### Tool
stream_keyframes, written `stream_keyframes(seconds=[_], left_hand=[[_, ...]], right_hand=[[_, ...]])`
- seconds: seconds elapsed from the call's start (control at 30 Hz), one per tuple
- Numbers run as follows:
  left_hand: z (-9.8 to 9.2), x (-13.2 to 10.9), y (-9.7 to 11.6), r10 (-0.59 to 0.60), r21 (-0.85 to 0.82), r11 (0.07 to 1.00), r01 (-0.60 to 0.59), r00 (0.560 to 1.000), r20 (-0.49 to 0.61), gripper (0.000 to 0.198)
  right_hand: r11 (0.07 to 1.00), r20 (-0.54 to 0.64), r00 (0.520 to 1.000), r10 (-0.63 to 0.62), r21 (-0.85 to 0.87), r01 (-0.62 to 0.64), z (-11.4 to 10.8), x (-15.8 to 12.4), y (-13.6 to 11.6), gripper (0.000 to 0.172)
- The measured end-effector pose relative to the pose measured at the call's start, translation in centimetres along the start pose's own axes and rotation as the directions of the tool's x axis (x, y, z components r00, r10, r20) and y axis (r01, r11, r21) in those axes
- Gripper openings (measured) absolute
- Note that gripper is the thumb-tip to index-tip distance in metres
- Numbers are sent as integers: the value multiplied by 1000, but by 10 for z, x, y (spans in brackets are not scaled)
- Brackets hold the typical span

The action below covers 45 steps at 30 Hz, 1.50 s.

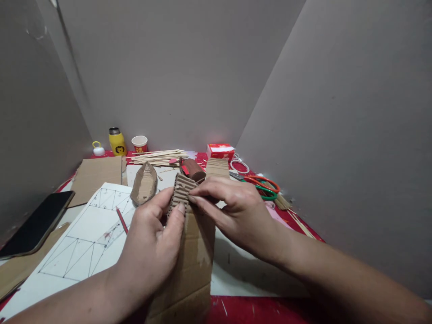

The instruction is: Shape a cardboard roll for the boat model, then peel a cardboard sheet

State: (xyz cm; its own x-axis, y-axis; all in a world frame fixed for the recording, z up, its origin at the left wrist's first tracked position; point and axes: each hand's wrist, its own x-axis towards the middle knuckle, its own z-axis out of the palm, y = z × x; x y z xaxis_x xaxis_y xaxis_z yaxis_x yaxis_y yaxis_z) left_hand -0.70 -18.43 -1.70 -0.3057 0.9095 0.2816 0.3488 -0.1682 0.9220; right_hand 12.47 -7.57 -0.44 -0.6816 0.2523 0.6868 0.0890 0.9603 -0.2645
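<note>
A long strip of brown cardboard (194, 256) is held up in front of me, its far end bare to the ridged corrugation. My left hand (157, 229) grips the strip's left edge, thumb pressed on the ridges. Pinched fingertips of my right hand (232, 202) touch the ridged part near its right edge; whether a torn scrap of paper is between them is too small to see. Beyond the hands lie a small cardboard boat (144, 182), a brown cylinder (195, 169) and another ridged cardboard piece (217, 167).
On the left are a drawing sheet (81, 234) with a red pencil (121, 219), a phone (37, 222) and flat cardboard (97, 177). Scissors (263, 185) lie right. Behind stand wooden sticks (158, 157), a yellow bottle (117, 143), a paper cup (139, 144) and a red box (220, 151).
</note>
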Motion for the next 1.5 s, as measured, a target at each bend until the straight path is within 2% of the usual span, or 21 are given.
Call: stream_keyframes(seconds=[0.23, 0.33, 0.4, 0.47, 0.57, 0.73, 0.83, 0.93, 1.2, 1.33, 1.5], left_hand=[[0, -4, 2, 78, 78, 994, -74, 996, -41, 32], [1, -5, 3, 78, 61, 995, -75, 996, -53, 31], [1, -4, 3, 32, -7, 999, -32, 998, -48, 29], [2, -1, 3, -65, -130, 990, 62, 998, -21, 27], [3, 3, 4, -219, -328, 916, 228, 973, 65, 28], [1, 7, 5, -238, -440, 855, 276, 961, 140, 29], [0, 8, 4, -238, -449, 847, 286, 958, 162, 30], [0, 7, 3, -222, -422, 868, 263, 964, 145, 29], [1, 5, 4, -198, -406, 882, 238, 970, 140, 30], [1, 2, 6, -191, -407, 884, 230, 972, 134, 29], [-2, 4, 3, -209, -413, 876, 251, 967, 145, 28]], right_hand=[[968, 109, 990, -85, -225, 108, -1, 3, -7, 21], [953, 81, 989, -124, -269, 141, 3, 2, -6, 22], [952, 57, 989, -139, -269, 149, 5, 1, -2, 22], [964, 45, 989, -141, -223, 148, 5, 0, 2, 19], [987, 50, 993, -104, -113, 109, 0, -2, 8, 13], [1000, 100, 995, -1, 23, -2, -12, -6, 12, 11], [996, 97, 995, -12, 87, 3, -14, -8, 14, 6], [991, 78, 994, -77, 117, 68, -12, -8, 16, 14], [972, -36, 971, -236, -25, 235, -3, -14, 21, 14], [969, 4, 970, -244, -19, 244, -2, -10, 16, 14], [950, 67, 970, -234, -194, 243, 2, -6, 17, 19]])
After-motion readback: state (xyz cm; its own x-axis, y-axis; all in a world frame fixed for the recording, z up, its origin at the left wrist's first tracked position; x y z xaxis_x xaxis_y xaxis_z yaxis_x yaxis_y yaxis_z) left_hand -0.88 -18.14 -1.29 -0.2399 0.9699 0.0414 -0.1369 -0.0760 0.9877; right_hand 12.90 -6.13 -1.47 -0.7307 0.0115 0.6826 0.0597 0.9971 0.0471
